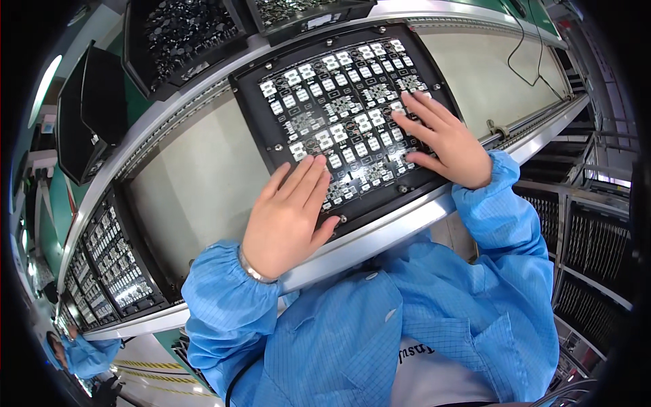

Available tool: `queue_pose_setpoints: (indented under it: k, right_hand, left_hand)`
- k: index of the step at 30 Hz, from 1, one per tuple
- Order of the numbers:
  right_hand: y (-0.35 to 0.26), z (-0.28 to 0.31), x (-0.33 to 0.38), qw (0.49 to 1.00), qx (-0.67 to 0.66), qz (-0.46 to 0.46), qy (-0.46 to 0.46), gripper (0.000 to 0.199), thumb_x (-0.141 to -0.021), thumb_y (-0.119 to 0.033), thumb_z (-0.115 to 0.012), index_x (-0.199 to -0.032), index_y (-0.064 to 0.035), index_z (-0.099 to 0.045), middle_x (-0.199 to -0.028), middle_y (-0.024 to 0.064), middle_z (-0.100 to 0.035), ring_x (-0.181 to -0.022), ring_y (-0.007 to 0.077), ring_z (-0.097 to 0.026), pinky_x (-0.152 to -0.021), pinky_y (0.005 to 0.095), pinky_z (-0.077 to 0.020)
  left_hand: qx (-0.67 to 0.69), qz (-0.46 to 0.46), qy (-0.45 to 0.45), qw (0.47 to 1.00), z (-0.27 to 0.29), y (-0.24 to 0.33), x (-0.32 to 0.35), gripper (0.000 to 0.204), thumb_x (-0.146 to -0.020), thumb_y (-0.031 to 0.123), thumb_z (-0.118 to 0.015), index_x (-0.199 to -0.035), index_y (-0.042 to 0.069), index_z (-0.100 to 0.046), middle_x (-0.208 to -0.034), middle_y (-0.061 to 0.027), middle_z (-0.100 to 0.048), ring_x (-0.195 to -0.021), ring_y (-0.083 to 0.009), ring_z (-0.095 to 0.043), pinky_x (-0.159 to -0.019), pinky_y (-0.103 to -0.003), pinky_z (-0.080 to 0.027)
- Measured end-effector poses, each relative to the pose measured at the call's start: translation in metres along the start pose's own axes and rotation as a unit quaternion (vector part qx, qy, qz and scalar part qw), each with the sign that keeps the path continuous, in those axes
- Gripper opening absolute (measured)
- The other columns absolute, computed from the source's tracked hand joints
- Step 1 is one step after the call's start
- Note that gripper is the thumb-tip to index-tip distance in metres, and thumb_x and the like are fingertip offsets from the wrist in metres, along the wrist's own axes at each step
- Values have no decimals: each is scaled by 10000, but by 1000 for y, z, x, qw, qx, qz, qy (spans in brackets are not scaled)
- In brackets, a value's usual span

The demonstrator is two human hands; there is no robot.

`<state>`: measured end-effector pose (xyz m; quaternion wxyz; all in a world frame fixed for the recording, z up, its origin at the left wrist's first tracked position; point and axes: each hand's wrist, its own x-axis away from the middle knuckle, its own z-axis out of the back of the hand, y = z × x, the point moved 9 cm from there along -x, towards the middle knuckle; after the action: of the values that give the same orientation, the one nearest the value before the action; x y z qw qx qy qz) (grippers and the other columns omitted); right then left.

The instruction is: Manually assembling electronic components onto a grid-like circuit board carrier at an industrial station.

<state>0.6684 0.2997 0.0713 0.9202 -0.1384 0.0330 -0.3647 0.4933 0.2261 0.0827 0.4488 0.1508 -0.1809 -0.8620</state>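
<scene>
In front of me a black tray (252, 117) with small metal studs along its rim lies on the conveyor. It carries a panel of circuit boards (349, 112), dark with rows of white pads and small parts. My left hand (288, 210) rests over the panel's near left corner, fingers stretched out, thumb out over the tray's near edge. Over the right side of the panel is my right hand (441, 139), its fingers spread and slightly bent. Nothing shows in either hand. Whether the fingertips press on the boards or hover just above, I cannot tell.
Black bins (183, 41) of small dark parts stand beyond the rail, with an upright black bin (88, 112) at left. More board trays (119, 258) sit farther left on the conveyor (203, 176). A co-worker (85, 353) is at far left. Slotted racks (597, 244) stand at right.
</scene>
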Motion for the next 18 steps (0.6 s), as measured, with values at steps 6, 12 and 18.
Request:
queue_pose_setpoints:
  k: [6, 12, 18]
  right_hand:
    - [-17, -5, 9, 989, -73, 95, -89, 732, -661, -376, -739, -1298, -104, -507, -1454, 130, -335, -1350, 369, -282, -1087, 503, -268]
    - [-14, -9, 10, 991, -49, 102, -77, 734, -686, -407, -720, -1321, -123, -485, -1464, 127, -323, -1361, 364, -267, -1092, 521, -247]
    - [-14, -10, 10, 990, -53, 108, -69, 721, -699, -403, -712, -1322, -120, -483, -1456, 130, -337, -1356, 365, -279, -1092, 521, -249]
  left_hand:
    - [-24, 54, -87, 994, -12, 4, 4, 784, -676, 317, -748, -1288, -65, -440, -1416, -195, -368, -1318, -314, -355, -1083, -446, -276]
    - [-39, 55, -80, 995, -16, 4, 3, 808, -669, 319, -752, -1298, -71, -427, -1414, -203, -370, -1320, -328, -352, -1079, -449, -285]
    - [-64, 56, -75, 994, -12, 7, 4, 733, -645, 293, -755, -1231, -66, -501, -1366, -183, -438, -1276, -303, -415, -1055, -434, -333]
